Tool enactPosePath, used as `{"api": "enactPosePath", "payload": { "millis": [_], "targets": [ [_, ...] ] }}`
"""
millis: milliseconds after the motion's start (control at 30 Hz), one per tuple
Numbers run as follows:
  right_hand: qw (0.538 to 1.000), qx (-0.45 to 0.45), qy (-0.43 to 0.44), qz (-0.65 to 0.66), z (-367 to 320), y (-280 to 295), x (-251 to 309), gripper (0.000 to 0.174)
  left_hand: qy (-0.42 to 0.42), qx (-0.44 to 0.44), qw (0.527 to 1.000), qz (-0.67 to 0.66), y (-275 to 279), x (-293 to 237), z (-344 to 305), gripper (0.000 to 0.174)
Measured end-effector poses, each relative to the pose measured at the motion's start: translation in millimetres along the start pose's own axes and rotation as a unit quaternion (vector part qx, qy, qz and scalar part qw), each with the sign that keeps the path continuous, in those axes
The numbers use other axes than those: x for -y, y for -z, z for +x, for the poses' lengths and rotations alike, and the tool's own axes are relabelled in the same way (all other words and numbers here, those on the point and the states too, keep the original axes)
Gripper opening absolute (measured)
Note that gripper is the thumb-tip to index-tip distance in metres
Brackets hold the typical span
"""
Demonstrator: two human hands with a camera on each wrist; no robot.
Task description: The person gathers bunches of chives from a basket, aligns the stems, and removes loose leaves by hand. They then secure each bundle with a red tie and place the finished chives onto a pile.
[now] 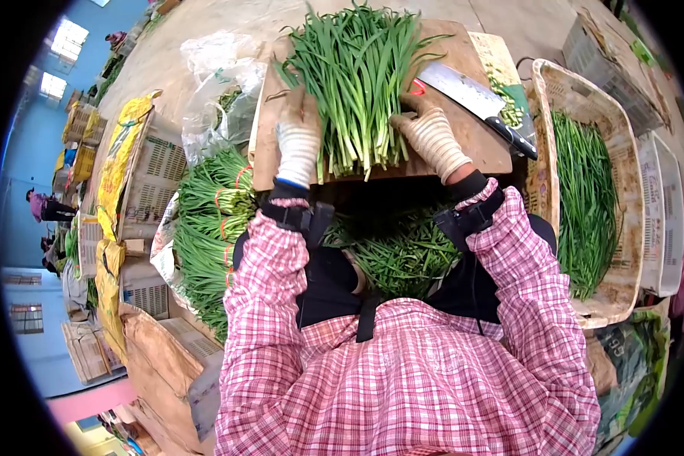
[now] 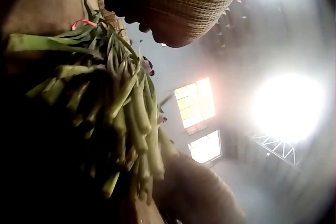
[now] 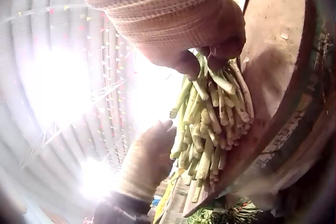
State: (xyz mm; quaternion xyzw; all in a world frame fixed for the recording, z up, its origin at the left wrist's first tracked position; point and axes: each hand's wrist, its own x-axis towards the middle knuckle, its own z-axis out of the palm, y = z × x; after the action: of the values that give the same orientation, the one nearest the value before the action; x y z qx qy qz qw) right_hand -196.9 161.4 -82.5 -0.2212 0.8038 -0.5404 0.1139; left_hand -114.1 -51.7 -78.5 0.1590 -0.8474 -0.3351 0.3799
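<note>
A large bunch of green leafy stalks point(image 1: 357, 83) lies on a wooden board point(image 1: 463, 137), pale cut ends toward the body. The gloved left hand point(image 1: 299, 137) rests along the bunch's left side with fingers fairly straight; in the right wrist view this left hand point(image 3: 149, 155) stands beside the stalk ends. On the other side, the gloved right hand point(image 1: 432, 137) pinches stalks at the edge between thumb and fingers, as the right wrist view shows near the cut ends point(image 3: 210, 124). A red band point(image 1: 418, 87) shows by the right fingers. A cleaver point(image 1: 463, 91) lies right of the bunch.
Red-banded bunches point(image 1: 216, 220) are piled at the left, near a clear plastic bag point(image 1: 232, 87). A crate point(image 1: 634, 228) at the right holds long green leaves point(image 1: 585, 197). Loose leaves point(image 1: 406, 254) lie below the board. Chopped bits point(image 1: 509, 106) sit beyond the cleaver.
</note>
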Motion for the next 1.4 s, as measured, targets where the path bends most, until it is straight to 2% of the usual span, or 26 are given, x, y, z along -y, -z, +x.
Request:
{"api": "enactPosePath", "payload": {
  "millis": [67, 100, 133, 200, 233, 267, 333, 367, 467, 500, 533, 600, 667, 733, 800, 867, 933, 1000, 1067, 1133, 1167, 1233, 1267, 1300, 1333, 1400],
  "targets": [
    [1.0, 0.006, 0.001, 0.009, 5, -2, -7, 0.052, 0.162, 0.058, 0.985, -0.024, 5, -19, -18, 0.029],
    [1.0, 0.014, -0.002, 0.018, 7, -2, -10, 0.05, 0.105, 0.081, 0.991, -0.007, -8, 17, -28, 0.031],
    [1.0, 0.015, 0.001, 0.016, 8, -1, -7, 0.05, 0.077, 0.047, 0.991, -0.101, -30, 67, -31, 0.033],
    [0.998, 0.056, -0.019, -0.031, 8, 5, 4, 0.048, 0.182, 0.104, 0.977, -0.034, -28, -5, -37, 0.028],
    [0.994, 0.074, 0.027, -0.077, 7, 9, 10, 0.048, 0.14, 0.164, 0.976, -0.016, -19, -30, -31, 0.031],
    [0.993, 0.065, 0.055, -0.086, 8, 8, 6, 0.049, 0.17, 0.152, 0.973, -0.039, -23, -33, -33, 0.04],
    [0.997, 0.046, 0.046, -0.049, 12, 11, -6, 0.051, 0.111, 0.096, 0.986, -0.079, -37, 9, -35, 0.042],
    [0.995, 0.073, 0.038, -0.064, 14, 16, -7, 0.052, 0.147, 0.108, 0.973, -0.142, -26, 2, -33, 0.041],
    [0.991, 0.028, 0.07, -0.115, 7, 30, -10, 0.044, 0.124, 0.093, 0.979, -0.133, -5, 17, -29, 0.037],
    [0.993, 0.003, -0.018, -0.113, -11, 36, 19, 0.036, 0.109, 0.09, 0.974, -0.175, 10, 7, -29, 0.033],
    [0.976, -0.051, 0.108, -0.184, -22, 37, 15, 0.028, 0.172, 0.087, 0.971, -0.141, 25, -3, -26, 0.028],
    [0.966, 0.064, 0.205, -0.145, -59, 28, 28, 0.023, 0.208, 0.067, 0.97, -0.109, 40, -11, -24, 0.025],
    [0.922, 0.32, 0.192, -0.105, -87, 9, 42, 0.02, 0.226, 0.088, 0.959, -0.148, 37, 3, -25, 0.027],
    [0.918, 0.31, 0.233, -0.077, -92, -24, 27, 0.021, 0.239, 0.112, 0.946, -0.189, 33, 12, -25, 0.029],
    [0.938, 0.215, 0.235, -0.134, -72, -31, 18, 0.022, 0.277, 0.101, 0.932, -0.209, 30, 7, -27, 0.03],
    [0.931, 0.238, 0.245, -0.13, -74, -23, 18, 0.023, 0.311, 0.11, 0.919, -0.217, 41, 1, -32, 0.032],
    [0.899, 0.357, 0.23, -0.106, -92, -15, 25, 0.023, 0.374, 0.116, 0.894, -0.217, 49, 1, -34, 0.034],
    [0.878, 0.422, 0.141, -0.177, -100, 6, 47, 0.022, 0.378, 0.116, 0.881, -0.259, 50, 4, -37, 0.036],
    [0.947, 0.233, 0.128, -0.183, -91, 22, 39, 0.03, 0.435, 0.126, 0.858, -0.243, 45, 7, -38, 0.037],
    [0.985, 0.004, 0.021, -0.17, -61, 26, 24, 0.04, 0.407, 0.136, 0.873, -0.233, 37, 7, -35, 0.041],
    [0.991, -0.041, 0.004, -0.129, -42, 27, 8, 0.047, 0.372, 0.146, 0.888, -0.228, 30, 8, -35, 0.043],
    [0.986, -0.019, -0.026, -0.164, -35, 27, 38, 0.05, 0.248, 0.159, 0.946, -0.134, 14, 27, -29, 0.047],
    [0.978, 0.006, -0.06, -0.2, -32, 24, 50, 0.055, 0.244, 0.158, 0.947, -0.134, 12, 25, -27, 0.047],
    [0.976, -0.022, 0.0, -0.217, -32, 14, 50, 0.065, 0.227, 0.165, 0.958, -0.064, 9, 20, -24, 0.046],
    [0.971, -0.045, 0.001, -0.235, -33, 6, 53, 0.064, 0.207, 0.168, 0.964, 0.006, 7, 16, -20, 0.045],
    [0.974, -0.009, 0.007, -0.225, -29, -4, 45, 0.057, 0.195, 0.159, 0.967, -0.05, 7, 24, -25, 0.044]
  ]
}}
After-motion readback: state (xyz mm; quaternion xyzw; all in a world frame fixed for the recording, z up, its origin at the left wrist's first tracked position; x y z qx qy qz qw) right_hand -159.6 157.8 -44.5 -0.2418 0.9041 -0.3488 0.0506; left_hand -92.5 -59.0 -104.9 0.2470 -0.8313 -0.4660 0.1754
